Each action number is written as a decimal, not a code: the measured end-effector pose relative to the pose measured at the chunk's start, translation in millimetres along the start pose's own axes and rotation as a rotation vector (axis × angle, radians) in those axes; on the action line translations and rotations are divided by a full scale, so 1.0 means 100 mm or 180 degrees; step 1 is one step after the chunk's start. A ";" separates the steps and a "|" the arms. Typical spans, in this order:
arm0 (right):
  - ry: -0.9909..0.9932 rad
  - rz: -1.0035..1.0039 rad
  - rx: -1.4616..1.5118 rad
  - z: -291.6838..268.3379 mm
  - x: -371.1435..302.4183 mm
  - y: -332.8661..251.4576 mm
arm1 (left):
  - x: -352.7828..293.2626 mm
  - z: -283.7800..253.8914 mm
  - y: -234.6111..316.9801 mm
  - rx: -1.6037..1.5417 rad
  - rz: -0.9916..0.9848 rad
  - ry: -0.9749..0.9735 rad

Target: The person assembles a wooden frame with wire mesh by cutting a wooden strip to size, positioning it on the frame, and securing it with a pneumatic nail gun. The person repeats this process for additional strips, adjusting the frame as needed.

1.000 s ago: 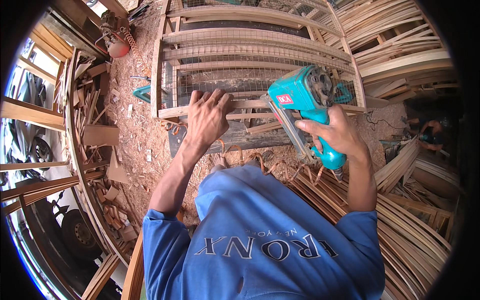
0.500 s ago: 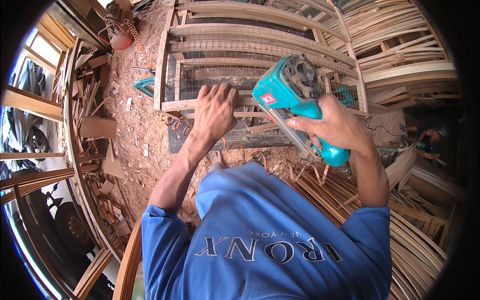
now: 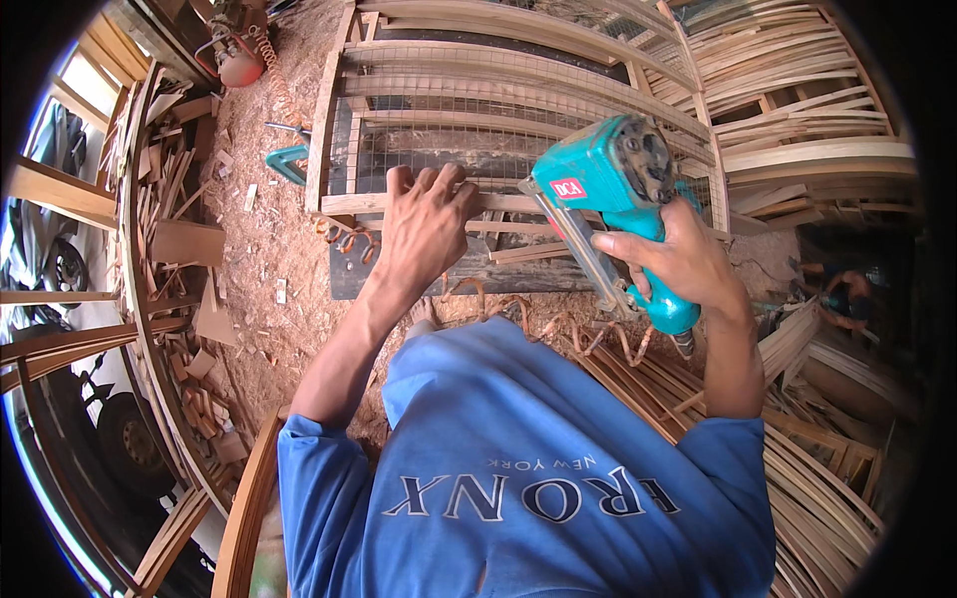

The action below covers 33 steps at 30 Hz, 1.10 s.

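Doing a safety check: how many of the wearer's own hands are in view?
2: the left hand is at the near rail of the mesh-covered wooden frame; the right hand, partly hidden, grips the teal nail gun.

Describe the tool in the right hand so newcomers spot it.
Start at the wire-meshed wooden frame, top centre. In front of its lower right part, the right hand grips a bulky, dark-capped teal nail gun. Unlike the teal piece by the frame's left edge, it is held.

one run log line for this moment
left hand: on pale wooden wire-mesh frame, near edge | right hand: gripping teal pistol-shaped nail gun by handle
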State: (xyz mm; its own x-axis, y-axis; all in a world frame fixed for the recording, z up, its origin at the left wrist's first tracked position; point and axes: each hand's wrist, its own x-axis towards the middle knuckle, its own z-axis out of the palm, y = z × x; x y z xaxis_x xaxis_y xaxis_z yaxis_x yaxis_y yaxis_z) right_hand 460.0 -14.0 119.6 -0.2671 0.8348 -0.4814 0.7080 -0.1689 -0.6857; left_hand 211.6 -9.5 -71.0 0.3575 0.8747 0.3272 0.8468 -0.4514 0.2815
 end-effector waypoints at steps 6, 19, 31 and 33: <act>0.0742 0.0090 0.0904 0.01 -0.52 0.42 | -0.37 0.09 0.17 -0.0026 -0.0258 0.1586; 0.1475 0.0511 0.1770 0.28 -1.05 1.10 | -0.07 1.11 0.78 -0.6329 -0.2207 0.2564; 0.1121 0.0233 0.1680 0.46 -0.96 1.05 | -0.03 1.05 1.09 -0.6032 -0.2203 0.2186; 0.1071 0.0251 0.1693 0.47 -0.98 1.05 | -0.01 1.05 1.08 -0.6305 -0.2057 0.2476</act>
State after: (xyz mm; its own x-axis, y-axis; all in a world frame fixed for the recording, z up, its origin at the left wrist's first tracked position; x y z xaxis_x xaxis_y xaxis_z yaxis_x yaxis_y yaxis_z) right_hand 529.8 -138.4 68.6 0.0539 0.9136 -0.4031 0.2722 -0.4018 -0.8743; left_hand 344.0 -40.6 -135.4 -0.3263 0.9386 -0.1123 -0.7876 -0.2042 0.5814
